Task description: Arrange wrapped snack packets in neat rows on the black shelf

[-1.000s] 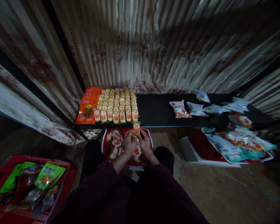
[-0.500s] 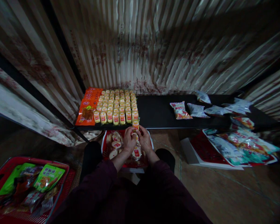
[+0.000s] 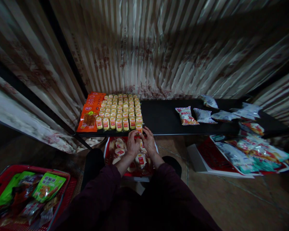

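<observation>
Several rows of small wrapped yellow cakes stand on a black shelf. A single wrapped cake is at the front of the right-hand column, upright at the shelf's front edge. My left hand grips it low on its left side with fingers closed. From the right, my right hand has bent fingers at the same cake, its thumb near the bottom. Below my hands is a red-and-white box with several round wrapped pastries inside, partly covered by my wrists.
Orange snack packets overlap at the shelf's left end. Small snack bags lie scattered on its right part. A box of bags stands on the floor at right, a red basket at left. A striped curtain hangs behind.
Both hands have brought the wrapped cake slightly left and closer against the front of its column. The view has tilted up a little.
</observation>
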Action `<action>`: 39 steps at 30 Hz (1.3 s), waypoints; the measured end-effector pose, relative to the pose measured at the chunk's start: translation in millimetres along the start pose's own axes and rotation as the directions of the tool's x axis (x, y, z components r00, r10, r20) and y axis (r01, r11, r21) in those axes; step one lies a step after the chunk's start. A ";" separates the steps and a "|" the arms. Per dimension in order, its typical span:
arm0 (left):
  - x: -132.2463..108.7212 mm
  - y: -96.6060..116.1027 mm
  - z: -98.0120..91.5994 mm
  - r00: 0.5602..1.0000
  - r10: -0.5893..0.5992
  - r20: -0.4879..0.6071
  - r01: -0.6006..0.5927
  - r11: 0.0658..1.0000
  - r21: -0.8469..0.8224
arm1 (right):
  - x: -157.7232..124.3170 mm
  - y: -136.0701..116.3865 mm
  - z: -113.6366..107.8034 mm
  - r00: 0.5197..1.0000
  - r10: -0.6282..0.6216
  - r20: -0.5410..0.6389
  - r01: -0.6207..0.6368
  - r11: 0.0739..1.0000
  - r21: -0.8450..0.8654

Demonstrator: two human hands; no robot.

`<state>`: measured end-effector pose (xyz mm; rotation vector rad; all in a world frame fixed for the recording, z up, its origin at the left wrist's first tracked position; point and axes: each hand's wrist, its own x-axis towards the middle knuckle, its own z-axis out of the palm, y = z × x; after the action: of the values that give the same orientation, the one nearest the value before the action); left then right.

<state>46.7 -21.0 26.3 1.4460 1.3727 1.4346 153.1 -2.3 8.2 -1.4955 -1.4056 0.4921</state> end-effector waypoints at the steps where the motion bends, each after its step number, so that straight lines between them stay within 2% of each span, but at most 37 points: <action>1: 0.8 -0.7 0.8 1.000 0.000 -0.005 0.000 1.000 0.001 | 1.1 -0.2 0.2 1.000 0.002 0.006 -0.002 1.000 0.008; 8: 4.5 -2.3 2.0 1.000 -0.015 -0.010 0.015 1.000 0.027 | 6.6 0.1 2.4 0.999 0.002 0.052 -0.006 0.997 0.082; 28: 10.9 -0.8 4.8 0.999 -0.034 0.032 0.033 0.999 0.037 | 17.4 8.6 4.3 0.996 0.035 0.086 -0.042 0.996 0.082; 39: 15.4 -0.2 9.3 0.998 -0.031 0.047 0.029 0.999 0.044 | 20.0 8.4 4.0 0.998 0.048 0.046 -0.050 0.998 0.043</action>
<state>53.2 -4.4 28.5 1.4713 1.3977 1.3510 159.0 18.8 5.8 -1.4947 -1.3868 0.5870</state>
